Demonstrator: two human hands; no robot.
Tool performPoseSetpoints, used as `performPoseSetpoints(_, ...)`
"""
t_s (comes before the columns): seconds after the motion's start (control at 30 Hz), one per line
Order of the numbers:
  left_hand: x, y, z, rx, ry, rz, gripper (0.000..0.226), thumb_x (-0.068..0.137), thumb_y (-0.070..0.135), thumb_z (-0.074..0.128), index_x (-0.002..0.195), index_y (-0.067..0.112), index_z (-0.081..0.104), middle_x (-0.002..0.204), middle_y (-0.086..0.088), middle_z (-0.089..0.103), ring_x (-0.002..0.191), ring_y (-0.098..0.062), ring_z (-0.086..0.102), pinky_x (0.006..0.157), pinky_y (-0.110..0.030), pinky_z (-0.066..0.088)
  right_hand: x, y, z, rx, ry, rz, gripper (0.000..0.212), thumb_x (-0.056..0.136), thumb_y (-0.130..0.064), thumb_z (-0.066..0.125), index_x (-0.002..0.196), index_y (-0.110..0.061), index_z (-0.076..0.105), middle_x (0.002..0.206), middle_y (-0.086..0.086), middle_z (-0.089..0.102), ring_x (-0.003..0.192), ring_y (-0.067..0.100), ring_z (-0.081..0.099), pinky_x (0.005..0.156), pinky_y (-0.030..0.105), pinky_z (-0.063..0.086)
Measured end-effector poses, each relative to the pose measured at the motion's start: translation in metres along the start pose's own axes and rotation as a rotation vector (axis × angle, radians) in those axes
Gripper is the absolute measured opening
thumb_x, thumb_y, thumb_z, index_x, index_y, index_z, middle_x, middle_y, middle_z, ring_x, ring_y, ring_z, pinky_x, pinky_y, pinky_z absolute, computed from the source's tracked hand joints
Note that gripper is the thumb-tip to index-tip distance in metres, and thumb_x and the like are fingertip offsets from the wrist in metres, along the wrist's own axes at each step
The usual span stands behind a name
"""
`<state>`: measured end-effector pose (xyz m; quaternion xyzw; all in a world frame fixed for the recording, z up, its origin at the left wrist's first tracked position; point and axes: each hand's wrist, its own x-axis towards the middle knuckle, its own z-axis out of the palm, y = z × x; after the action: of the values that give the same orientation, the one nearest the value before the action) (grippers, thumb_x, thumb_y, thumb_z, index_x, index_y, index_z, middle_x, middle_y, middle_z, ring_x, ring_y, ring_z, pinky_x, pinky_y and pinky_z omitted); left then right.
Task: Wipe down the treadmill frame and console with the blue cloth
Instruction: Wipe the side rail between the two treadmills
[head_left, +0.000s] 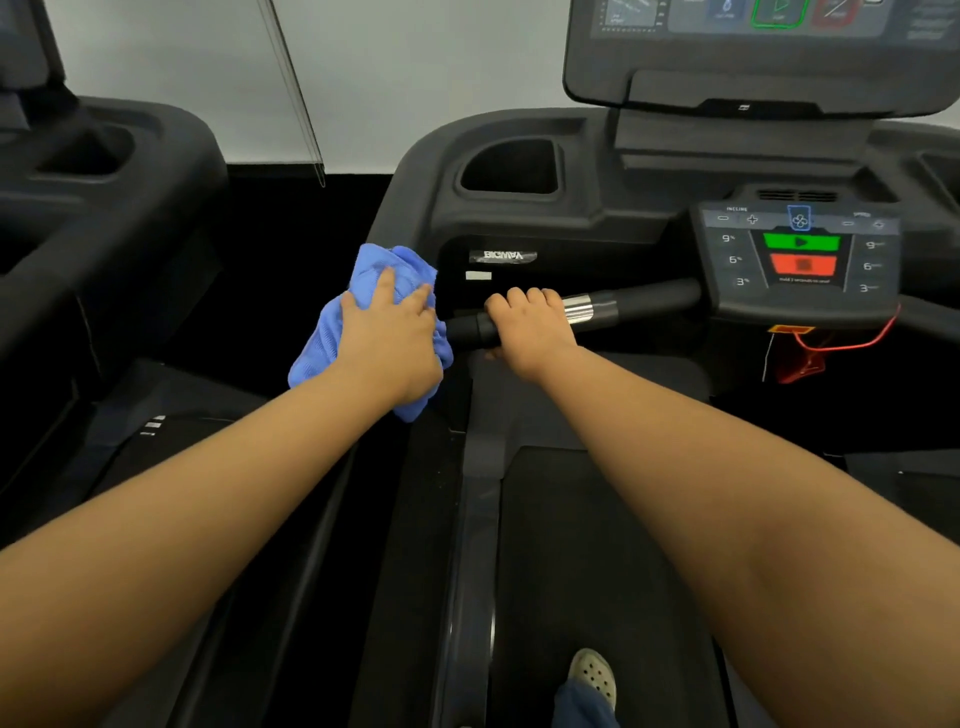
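Note:
My left hand (390, 332) lies flat on the bunched blue cloth (363, 283) and presses it against the left side of the dark treadmill frame (410, 197), just below the console's left corner. My right hand (527, 325) is wrapped around the black handlebar (639, 300) beside its silver sensor band. The control panel (800, 260), with a green and a red button, sits at the bar's right end. Above it the console screen (769, 47) is partly cut off by the top edge.
A cup holder (511, 166) is recessed in the console top. A red safety cord and clip (810, 348) hang under the panel. A second treadmill (93, 208) stands to the left. The belt (597, 571) and my shoe (595, 675) are below.

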<state>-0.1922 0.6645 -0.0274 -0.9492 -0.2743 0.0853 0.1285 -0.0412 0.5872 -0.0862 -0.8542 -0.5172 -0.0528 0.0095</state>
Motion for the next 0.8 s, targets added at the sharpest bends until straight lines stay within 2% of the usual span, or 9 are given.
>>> performPoseSetpoints(0.07, -0.01, -0.002, 0.002, -0.021, 0.039, 0.065, 0.043, 0.094, 0.035, 0.031, 0.126, 0.024, 0.056, 0.15, 0.004, 0.034, 0.145, -0.03, 0.007, 0.108, -0.05, 0.023, -0.001, 0.001, -0.001, -0.003, -0.017, 0.002, 0.057, 0.081, -0.043, 0.064, 0.127, -0.016, 0.042, 0.124, 0.009, 0.05, 0.116, 0.03, 0.046, 0.107, 0.042, 0.024)
performPoseSetpoints(0.13, -0.023, -0.005, 0.007, -0.046, 0.084, 0.15, 0.054, 0.089, 0.037, 0.02, 0.112, 0.021, 0.066, 0.138, 0.005, 0.05, 0.143, -0.025, 0.015, 0.11, -0.045, 0.021, -0.002, 0.001, -0.001, 0.003, -0.027, 0.011, 0.057, 0.081, -0.043, 0.065, 0.126, -0.016, 0.043, 0.124, 0.01, 0.05, 0.117, 0.031, 0.045, 0.107, 0.042, 0.023)
performPoseSetpoints(0.23, -0.048, -0.007, 0.014, -0.171, 0.132, 0.215, 0.08, 0.069, 0.041, 0.002, 0.105, 0.018, 0.07, 0.124, 0.007, 0.062, 0.141, -0.02, 0.023, 0.108, -0.039, 0.013, -0.003, 0.002, -0.002, 0.015, -0.014, 0.026, 0.056, 0.081, -0.042, 0.065, 0.126, -0.016, 0.044, 0.123, 0.009, 0.05, 0.117, 0.03, 0.045, 0.109, 0.042, 0.021)
performPoseSetpoints(0.33, -0.068, -0.008, 0.019, -0.181, 0.104, 0.283, 0.084, 0.064, 0.042, -0.003, 0.094, 0.016, 0.071, 0.112, 0.005, 0.067, 0.136, -0.019, 0.033, 0.113, -0.038, 0.01, -0.004, 0.001, -0.002, 0.012, -0.013, 0.036, 0.055, 0.081, -0.043, 0.065, 0.125, -0.016, 0.044, 0.123, 0.01, 0.051, 0.118, 0.03, 0.045, 0.11, 0.042, 0.02)
performPoseSetpoints(0.47, -0.111, -0.012, 0.022, -0.31, 0.129, 0.329, 0.071, 0.068, 0.044, 0.009, 0.082, 0.019, 0.074, 0.097, 0.01, 0.07, 0.128, -0.014, 0.042, 0.109, -0.027, 0.001, -0.004, 0.0, -0.003, 0.006, -0.017, 0.037, 0.055, 0.081, -0.043, 0.065, 0.124, -0.015, 0.045, 0.123, 0.011, 0.051, 0.119, 0.031, 0.045, 0.109, 0.042, 0.021)
performPoseSetpoints(0.53, -0.137, -0.015, 0.022, -0.44, 0.158, 0.352, 0.051, 0.071, 0.042, 0.026, 0.072, 0.021, 0.073, 0.085, 0.012, 0.07, 0.12, -0.012, 0.049, 0.108, -0.018, -0.001, -0.005, 0.0, -0.004, -0.001, -0.02, 0.044, 0.055, 0.081, -0.044, 0.065, 0.124, -0.015, 0.045, 0.123, 0.011, 0.051, 0.118, 0.032, 0.045, 0.11, 0.042, 0.02)
performPoseSetpoints(0.6, -0.162, -0.02, 0.022, -0.517, 0.143, 0.381, 0.034, 0.073, 0.037, 0.041, 0.069, 0.022, 0.071, 0.081, 0.013, 0.069, 0.117, -0.011, 0.051, 0.108, -0.016, 0.004, -0.005, -0.001, -0.004, -0.004, -0.026, 0.049, 0.055, 0.082, -0.043, 0.064, 0.124, -0.015, 0.045, 0.123, 0.011, 0.051, 0.118, 0.032, 0.045, 0.111, 0.043, 0.019)
performPoseSetpoints(0.7, -0.206, -0.025, 0.021, -0.609, 0.119, 0.406, 0.021, 0.077, 0.033, 0.049, 0.075, 0.026, 0.07, 0.085, 0.017, 0.068, 0.119, -0.007, 0.049, 0.111, -0.017, 0.007, -0.006, -0.003, -0.002, 0.009, -0.025, 0.05, 0.056, 0.083, -0.043, 0.063, 0.127, -0.015, 0.044, 0.124, 0.012, 0.051, 0.119, 0.032, 0.044, 0.112, 0.043, 0.017)
performPoseSetpoints(0.8, -0.255, -0.026, 0.032, -0.6, 0.121, 0.429, 0.024, 0.079, 0.036, 0.051, 0.092, 0.031, 0.071, 0.109, 0.018, 0.065, 0.126, -0.005, 0.044, 0.112, -0.02, 0.011, -0.01, -0.002, 0.0, 0.008, 0.003, 0.042, 0.057, 0.083, -0.044, 0.063, 0.129, -0.015, 0.045, 0.123, 0.012, 0.051, 0.119, 0.032, 0.044, 0.113, 0.043, 0.016)
